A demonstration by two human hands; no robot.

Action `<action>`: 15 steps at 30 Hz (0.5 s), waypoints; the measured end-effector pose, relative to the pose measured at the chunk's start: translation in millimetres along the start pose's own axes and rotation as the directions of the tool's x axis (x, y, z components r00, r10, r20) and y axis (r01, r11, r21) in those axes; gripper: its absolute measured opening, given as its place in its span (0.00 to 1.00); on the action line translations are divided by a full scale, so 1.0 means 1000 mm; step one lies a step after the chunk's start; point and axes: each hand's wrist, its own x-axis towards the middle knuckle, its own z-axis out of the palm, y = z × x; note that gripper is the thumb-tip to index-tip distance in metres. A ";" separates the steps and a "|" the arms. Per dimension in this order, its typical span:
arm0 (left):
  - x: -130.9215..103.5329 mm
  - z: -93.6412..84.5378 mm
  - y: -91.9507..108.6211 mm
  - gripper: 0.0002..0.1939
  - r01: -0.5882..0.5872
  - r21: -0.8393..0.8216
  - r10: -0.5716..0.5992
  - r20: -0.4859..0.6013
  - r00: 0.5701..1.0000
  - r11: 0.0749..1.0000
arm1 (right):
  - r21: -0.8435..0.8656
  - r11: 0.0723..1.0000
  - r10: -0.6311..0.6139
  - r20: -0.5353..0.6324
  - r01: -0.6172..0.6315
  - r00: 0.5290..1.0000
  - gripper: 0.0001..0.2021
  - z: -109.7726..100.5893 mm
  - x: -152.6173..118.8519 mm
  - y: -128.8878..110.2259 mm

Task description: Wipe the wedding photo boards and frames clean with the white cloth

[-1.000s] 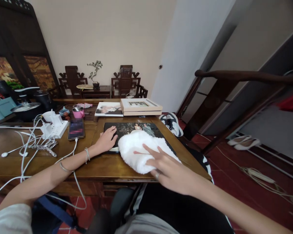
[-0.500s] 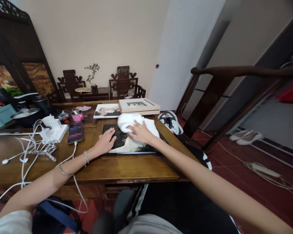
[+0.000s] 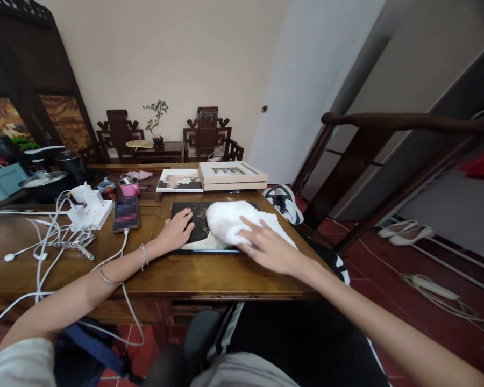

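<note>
A dark panel printed with a picture [image 3: 189, 217] lies flat on the wooden table, its right part hidden beneath a white fluffy towel [image 3: 229, 217]. My left hand [image 3: 177, 230] rests on the panel's left edge, fingers stretched flat over its surface. On the towel's near side is my right hand [image 3: 268, 244]; its fingers press into the fabric and hold it against the panel. Some of the right fingertips are sunk in the towel.
Behind the panel lie a framed picture [image 3: 234, 173] and a photo print [image 3: 180, 180]. To the left are a phone [image 3: 126, 214], a pink cup [image 3: 129, 186], a power strip [image 3: 99, 215] and tangled white cables. Shoes [image 3: 283, 203] stand beyond the table's right edge.
My right hand has slid the towel right and towards me across the panel, baring more of its dark upper left part. My left hand stays on the left edge.
</note>
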 end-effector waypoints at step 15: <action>-0.001 -0.002 0.000 0.23 -0.008 -0.014 0.008 0.003 1.000 1.000 | -0.004 1.000 0.011 -0.058 -0.011 0.998 0.19 0.007 0.074 -0.013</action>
